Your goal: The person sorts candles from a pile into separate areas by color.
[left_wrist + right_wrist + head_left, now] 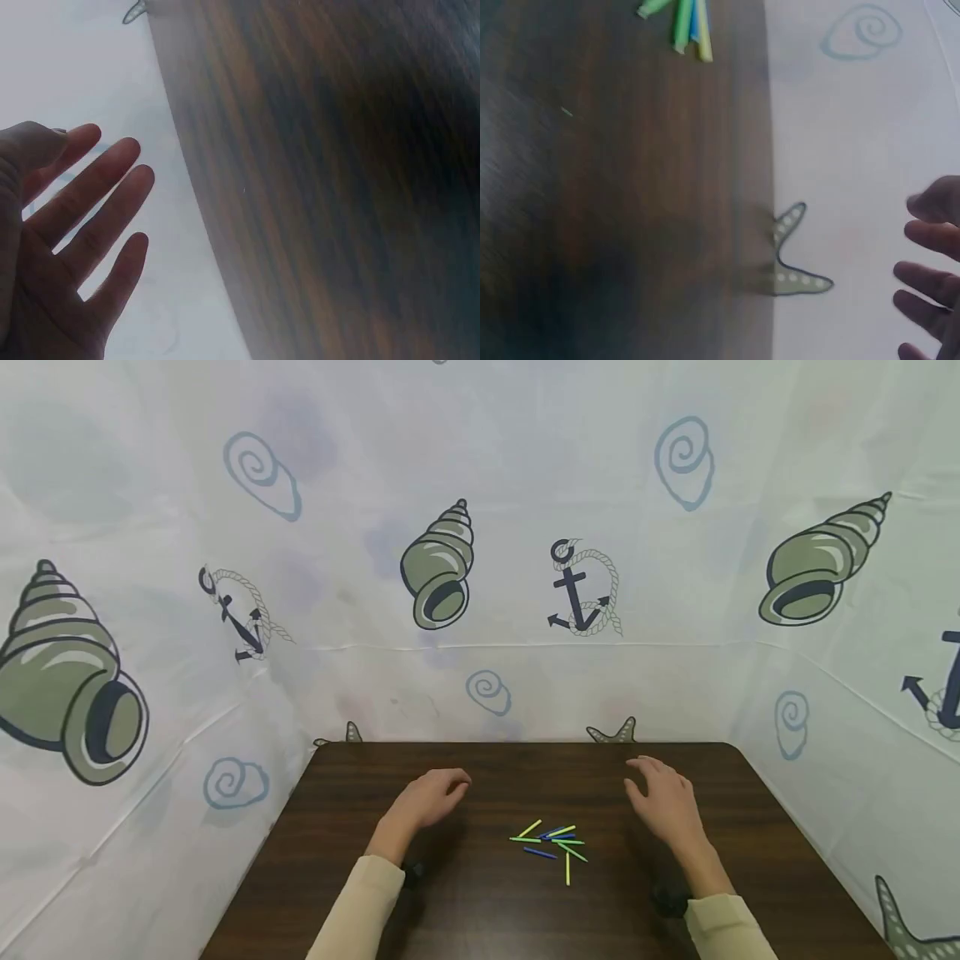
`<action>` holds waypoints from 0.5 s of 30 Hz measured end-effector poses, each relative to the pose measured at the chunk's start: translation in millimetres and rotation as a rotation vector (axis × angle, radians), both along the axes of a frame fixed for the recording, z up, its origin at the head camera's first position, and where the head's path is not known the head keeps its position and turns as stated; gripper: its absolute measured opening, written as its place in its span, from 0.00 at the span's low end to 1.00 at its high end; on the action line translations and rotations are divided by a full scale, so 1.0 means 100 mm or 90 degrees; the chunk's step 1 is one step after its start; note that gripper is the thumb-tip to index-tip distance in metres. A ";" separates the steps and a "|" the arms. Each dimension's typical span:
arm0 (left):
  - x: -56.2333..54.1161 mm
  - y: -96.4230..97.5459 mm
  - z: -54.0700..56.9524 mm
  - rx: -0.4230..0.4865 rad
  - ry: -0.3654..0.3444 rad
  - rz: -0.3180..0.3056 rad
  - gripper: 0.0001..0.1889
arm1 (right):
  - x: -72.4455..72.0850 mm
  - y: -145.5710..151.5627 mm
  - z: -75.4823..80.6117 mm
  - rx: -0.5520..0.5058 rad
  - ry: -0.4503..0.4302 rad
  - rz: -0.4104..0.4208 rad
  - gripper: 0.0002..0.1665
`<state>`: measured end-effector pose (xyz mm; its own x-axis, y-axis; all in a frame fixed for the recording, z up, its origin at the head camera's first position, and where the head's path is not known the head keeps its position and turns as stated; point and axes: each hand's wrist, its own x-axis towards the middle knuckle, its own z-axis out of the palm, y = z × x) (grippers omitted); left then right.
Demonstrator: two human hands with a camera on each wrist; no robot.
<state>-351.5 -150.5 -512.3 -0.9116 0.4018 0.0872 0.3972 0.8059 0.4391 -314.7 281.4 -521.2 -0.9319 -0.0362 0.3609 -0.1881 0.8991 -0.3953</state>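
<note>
Several thin sticks in green [525,840], blue [540,853] and yellow [567,869] lie in a loose, partly crossing pile on the dark wooden table [480,910]. To the left of the pile my left hand [423,802] hovers above the table with relaxed, slightly bent fingers and holds nothing. On the other side, my right hand [666,806] is raised, palm turned inward, its fingers loosely spread and bare of any object. The ends of a few sticks, including a green one [682,26], show at the top of the right wrist view.
A white cloth [517,468] printed with shells and anchors hangs behind the table and along both sides. The table's far edge meets it, where a printed starfish [613,732] shows. Dark bands [670,897] sit on both wrists, beside pale sleeves [360,902].
</note>
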 end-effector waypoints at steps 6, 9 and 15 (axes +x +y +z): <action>0.02 0.11 -0.10 0.033 -0.011 -0.012 0.13 | 0.02 -0.14 -0.08 -0.029 0.017 -0.030 0.16; 0.03 0.20 -0.18 0.055 -0.020 -0.020 0.14 | 0.03 -0.21 -0.11 -0.034 0.001 -0.037 0.15; 0.06 0.38 -0.29 0.124 -0.039 -0.048 0.13 | 0.09 -0.40 -0.24 -0.063 -0.050 -0.021 0.12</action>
<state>-345.3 -112.3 -540.8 -0.8857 0.4498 0.1147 0.4204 0.6724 0.6092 -305.6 241.8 -545.5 -0.9576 0.0267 0.2868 -0.1244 0.8598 -0.4953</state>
